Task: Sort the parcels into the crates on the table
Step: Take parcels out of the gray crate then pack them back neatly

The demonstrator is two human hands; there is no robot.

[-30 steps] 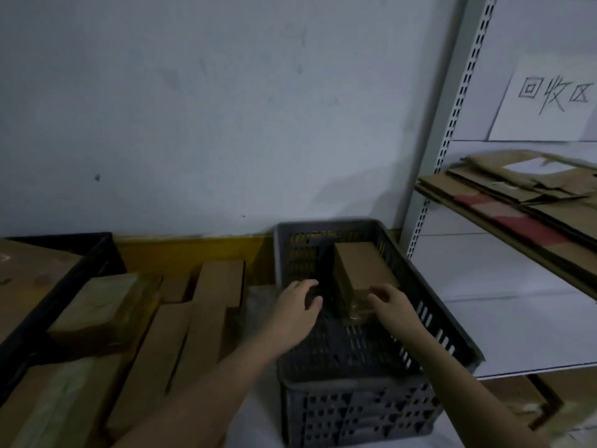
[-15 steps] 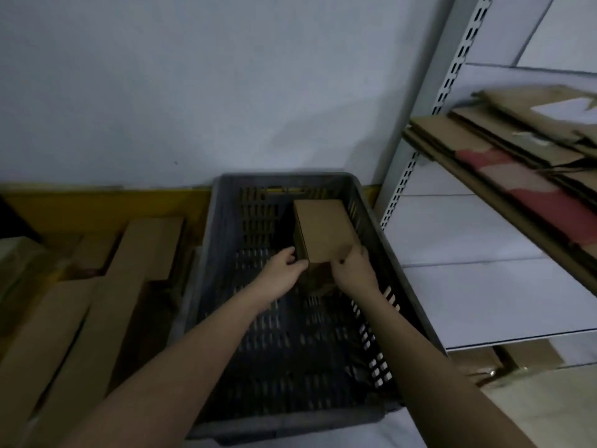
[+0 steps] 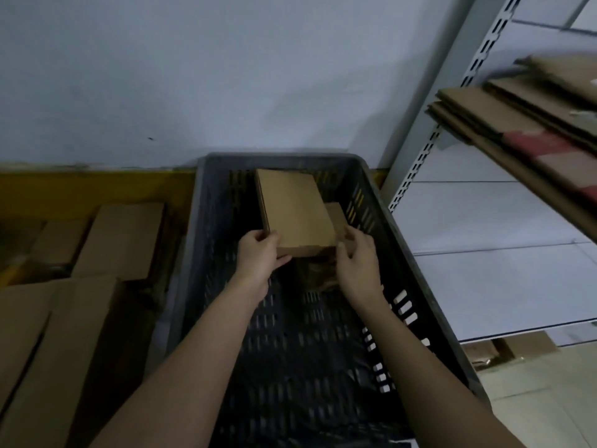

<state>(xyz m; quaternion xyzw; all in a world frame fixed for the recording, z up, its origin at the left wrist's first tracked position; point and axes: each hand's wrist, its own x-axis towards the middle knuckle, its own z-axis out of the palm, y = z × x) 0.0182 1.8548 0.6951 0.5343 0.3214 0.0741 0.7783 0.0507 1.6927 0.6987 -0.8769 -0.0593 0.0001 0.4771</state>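
Head view: a dark grey slotted crate [image 3: 416, 286] is seen from above, set against a pale wall [image 3: 226, 76]. A flat brown cardboard parcel [image 3: 295, 211] is held inside the crate toward its far end, long side running away from the camera. The left hand [image 3: 260, 257] is closed on the parcel's near left corner, with the thumb on top and the fingers [image 3: 284, 261] curled beneath the near edge. The right hand [image 3: 357, 260] is placed at the near right corner, its fingers bent against the parcel's side. Whether the parcel rests on what lies below or is carried clear of it cannot be told.

A second, smaller brown box [image 3: 336, 218] is partly visible just beside the parcel's right edge, lower in the crate. Directly beneath the near end of the parcel a darker, crumpled-looking item [image 3: 318, 274] is noted (too dim to identify). The nearer half of the crate floor is otherwise occupied only by a dark sheet of plastic.

To the left of the crate, several brown cardboard boxes [image 3: 126, 240] are laid side by side, with a yellow band [image 3: 97, 192] along the foot of the wall behind them. To the right, a white metal shelf upright [image 3: 452, 101] with punched holes is recorded, and flattened cardboard sheets [image 3: 517, 124] (one bearing a red patch) are stacked on a shelf and project over its edge. More cardboard is seen low at the right, under the shelving.
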